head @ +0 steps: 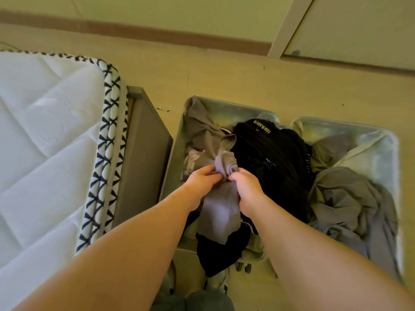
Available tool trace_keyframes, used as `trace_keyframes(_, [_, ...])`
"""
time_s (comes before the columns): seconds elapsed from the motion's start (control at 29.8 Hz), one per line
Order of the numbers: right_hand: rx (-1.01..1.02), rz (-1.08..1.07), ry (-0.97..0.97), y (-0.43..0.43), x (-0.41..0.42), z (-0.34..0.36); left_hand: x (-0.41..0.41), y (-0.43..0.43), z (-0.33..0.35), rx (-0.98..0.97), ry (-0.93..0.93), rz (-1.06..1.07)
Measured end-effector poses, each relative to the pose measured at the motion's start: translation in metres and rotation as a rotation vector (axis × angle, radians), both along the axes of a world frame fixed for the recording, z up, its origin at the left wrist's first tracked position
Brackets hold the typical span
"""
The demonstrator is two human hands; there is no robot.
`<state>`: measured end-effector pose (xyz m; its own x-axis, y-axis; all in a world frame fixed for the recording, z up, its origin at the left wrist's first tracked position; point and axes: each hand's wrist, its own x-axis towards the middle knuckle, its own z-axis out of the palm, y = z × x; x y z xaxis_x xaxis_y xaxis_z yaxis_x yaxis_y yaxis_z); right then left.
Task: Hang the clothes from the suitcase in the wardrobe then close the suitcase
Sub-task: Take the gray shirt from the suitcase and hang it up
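Observation:
An open grey suitcase lies on the floor, both halves face up. Its left half holds a grey-brown printed garment and a black garment with a yellow label. Crumpled grey clothes fill the right half. My left hand and my right hand both grip a lilac-grey garment bunched between them above the left half. Its lower end hangs toward me over another black piece.
A white quilted mattress with a black-and-white patterned edge lies on a grey bed frame just left of the suitcase. Tan floor stretches beyond to a wall skirting. A pale door or wardrobe panel stands at the upper right.

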<state>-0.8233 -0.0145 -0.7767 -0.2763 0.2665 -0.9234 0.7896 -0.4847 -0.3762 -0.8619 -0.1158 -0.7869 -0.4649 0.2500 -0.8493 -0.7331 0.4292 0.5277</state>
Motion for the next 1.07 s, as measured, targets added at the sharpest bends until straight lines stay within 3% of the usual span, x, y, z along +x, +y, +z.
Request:
trace_keyframes(0.27, [-0.094, -0.157, 0.092, 0.003, 0.019, 0.114, 0.013, 0.003, 0.116, 0.113, 0.115, -0.258])
trace_keyframes(0.44, [0.172, -0.225, 0.215, -0.016, 0.043, 0.190, 0.027, -0.008, 0.209, 0.209, 0.127, -0.438])
trace_keyframes(0.54, [0.285, -0.227, 0.175, -0.025, 0.064, 0.241, 0.036, -0.024, 0.256, 0.061, 0.394, -0.551])
trace_keyframes(0.64, [0.223, -0.166, 0.153, -0.033, 0.081, 0.285, 0.048, -0.038, 0.294, -0.148, 0.767, -0.774])
trace_keyframes(0.74, [0.185, -0.134, 0.191, -0.049, 0.109, 0.334, 0.068, -0.046, 0.329, -0.088, 0.956, -0.831])
trace_keyframes(0.91, [0.223, -0.121, 0.371, -0.052, 0.164, 0.390, 0.098, -0.037, 0.385, -0.030, 1.074, -1.161])
trace_keyframes(1.07, [0.379, -0.096, 0.360, -0.057, 0.227, 0.440, 0.151, -0.034, 0.446, 0.066, 1.035, -1.059])
